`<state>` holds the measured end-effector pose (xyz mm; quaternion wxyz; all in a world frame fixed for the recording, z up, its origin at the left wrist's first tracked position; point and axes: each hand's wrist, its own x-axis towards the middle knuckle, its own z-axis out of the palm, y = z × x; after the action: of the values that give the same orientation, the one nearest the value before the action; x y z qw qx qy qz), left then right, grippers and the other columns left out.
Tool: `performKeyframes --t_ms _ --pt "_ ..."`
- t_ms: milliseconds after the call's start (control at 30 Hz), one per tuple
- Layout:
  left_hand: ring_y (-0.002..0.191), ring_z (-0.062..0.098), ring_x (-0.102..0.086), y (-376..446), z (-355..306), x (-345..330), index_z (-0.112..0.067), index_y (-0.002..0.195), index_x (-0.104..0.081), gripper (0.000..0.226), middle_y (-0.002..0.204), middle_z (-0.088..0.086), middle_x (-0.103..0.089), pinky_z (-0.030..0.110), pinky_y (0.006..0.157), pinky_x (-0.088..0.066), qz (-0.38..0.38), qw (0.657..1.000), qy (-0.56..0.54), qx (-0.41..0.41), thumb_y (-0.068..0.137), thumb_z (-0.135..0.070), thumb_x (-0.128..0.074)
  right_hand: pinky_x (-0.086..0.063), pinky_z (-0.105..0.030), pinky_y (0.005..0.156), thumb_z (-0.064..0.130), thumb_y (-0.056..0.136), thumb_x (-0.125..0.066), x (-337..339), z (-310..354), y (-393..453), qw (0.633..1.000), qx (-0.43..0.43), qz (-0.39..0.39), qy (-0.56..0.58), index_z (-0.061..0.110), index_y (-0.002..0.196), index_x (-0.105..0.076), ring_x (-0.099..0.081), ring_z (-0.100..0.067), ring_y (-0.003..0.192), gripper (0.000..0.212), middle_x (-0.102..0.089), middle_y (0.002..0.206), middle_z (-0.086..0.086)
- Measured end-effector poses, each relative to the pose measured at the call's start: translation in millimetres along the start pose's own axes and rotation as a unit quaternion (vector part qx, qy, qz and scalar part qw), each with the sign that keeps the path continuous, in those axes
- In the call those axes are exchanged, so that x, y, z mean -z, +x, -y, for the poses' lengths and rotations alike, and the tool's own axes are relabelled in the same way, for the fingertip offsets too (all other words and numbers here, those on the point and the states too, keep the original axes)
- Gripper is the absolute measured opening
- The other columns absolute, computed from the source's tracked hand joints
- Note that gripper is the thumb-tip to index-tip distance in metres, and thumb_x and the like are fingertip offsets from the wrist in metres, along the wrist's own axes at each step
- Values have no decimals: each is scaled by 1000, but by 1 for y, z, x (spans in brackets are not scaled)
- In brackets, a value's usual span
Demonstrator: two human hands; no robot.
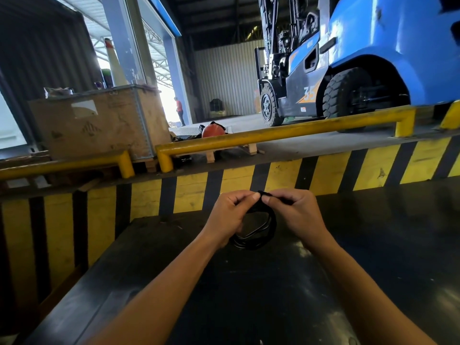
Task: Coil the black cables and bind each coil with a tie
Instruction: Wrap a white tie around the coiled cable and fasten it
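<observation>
- A big blue forklift [348, 70] stands far beyond the hands, up and to the right.
- A large crate [99, 120] with brown sides sits far off, up and to the left of the hands.
- A wall with yellow and black stripes [249, 180] runs across just past the hands.
- A long yellow rail [273, 135] lies above that wall.
- The dark tabletop [249, 282] is under both hands and arms.
- The left hand [229, 215] is curled closed. Its thumb and fingers pinch the top of the black cable coil [258, 235].
- The right hand [296, 210] is also curled closed. It pinches the same spot from the other side, right by the left thumb.
- The black cable coil hangs between the two hands as a round loop of several turns. Its low part is close to the tabletop, but I cannot tell if it touches.
- A thin black tie [266, 194] sits at the top of the coil, where the fingertips meet.
</observation>
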<state>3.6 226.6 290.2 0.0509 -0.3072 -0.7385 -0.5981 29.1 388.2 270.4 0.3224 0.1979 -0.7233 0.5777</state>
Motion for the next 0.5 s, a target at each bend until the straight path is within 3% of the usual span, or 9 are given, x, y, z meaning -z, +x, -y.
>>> performKeyframes --t_ms 200,300,367,500 --pt "39 5 -38 -6 10 -3 -17 86 -71 21 55 -9 -59 19 34 -28 12 999 -2 38 95 -28 -55 -56 -19 67 6 81 -69 -8 -11 -11 999 0 -44 22 14 104 -65 -71 -9 79 25 -73 79 -1" --pt "40 7 -38 -7 16 -3 -16 85 -72 23 53 -8 -57 20 35 -29 12 998 -2 58 94 -30 -56 -56 -22 69 11 83 -68 -8 -18 -13 999 -29 -28 1 18 114 -62 -70 -10 81 33 -72 80 -1" --pt "38 5 -38 -7 19 -2 -15 86 -72 23 50 -10 -58 18 34 -29 16 998 -1 66 94 -30 -56 -52 -18 67 17 83 -69 -6 -20 -14 998 -67 -6 -16 23 117 -59 -67 -9 84 36 -69 83 0" --pt "37 2 -39 -8 27 2 -24 78 -74 22 49 -12 -58 17 34 -29 34 996 6 77 92 -32 -59 -50 -18 70 22 84 -67 0 -23 -16 991 -96 66 -66 22 100 -66 -63 -8 83 16 -68 86 3"
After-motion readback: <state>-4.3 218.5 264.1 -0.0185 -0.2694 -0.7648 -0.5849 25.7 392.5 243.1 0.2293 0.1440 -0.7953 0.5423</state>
